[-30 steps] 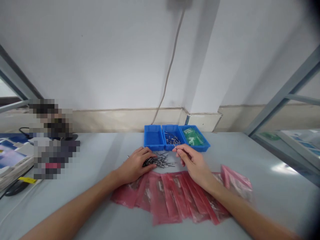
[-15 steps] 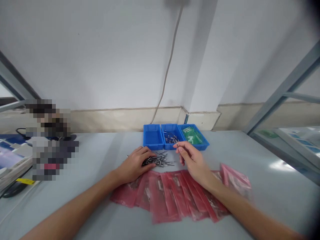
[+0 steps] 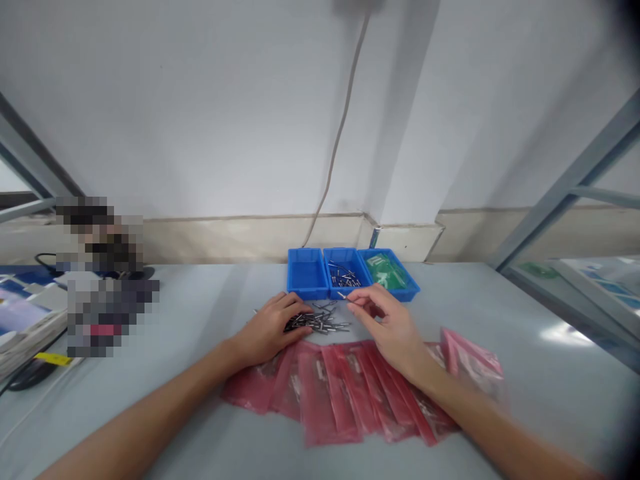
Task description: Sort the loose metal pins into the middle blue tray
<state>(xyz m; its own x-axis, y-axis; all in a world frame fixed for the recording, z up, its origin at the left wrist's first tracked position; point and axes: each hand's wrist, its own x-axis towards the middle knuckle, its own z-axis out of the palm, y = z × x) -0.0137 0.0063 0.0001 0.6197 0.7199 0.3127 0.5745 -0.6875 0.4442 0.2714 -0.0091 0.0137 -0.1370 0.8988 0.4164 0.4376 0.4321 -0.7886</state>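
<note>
My left hand point(image 3: 276, 327) lies on the table at the left side of a loose pile of thin metal pins point(image 3: 320, 323). Its thumb and fingers are apart, curved around the pile's edge, and part of the pile is hidden beneath them. My right hand point(image 3: 387, 320) pinches one small metal pin point(image 3: 341, 295) between thumb and fingertips, its tip pointing up and left. This pin is just in front of the middle blue tray point(image 3: 329, 291), which holds more small metal parts point(image 3: 345, 277).
Several red-edged clear plastic bags point(image 3: 330, 400) lie overlapped in front of me, under my right forearm. The left blue tray point(image 3: 306, 293) and the right one, with green bags point(image 3: 387, 272), stand by the wall. A blurred person point(image 3: 107, 280) is at far left.
My right hand has turned slightly, and the pin in its fingertips now sticks out toward the left. The left hand stays at the pile.
</note>
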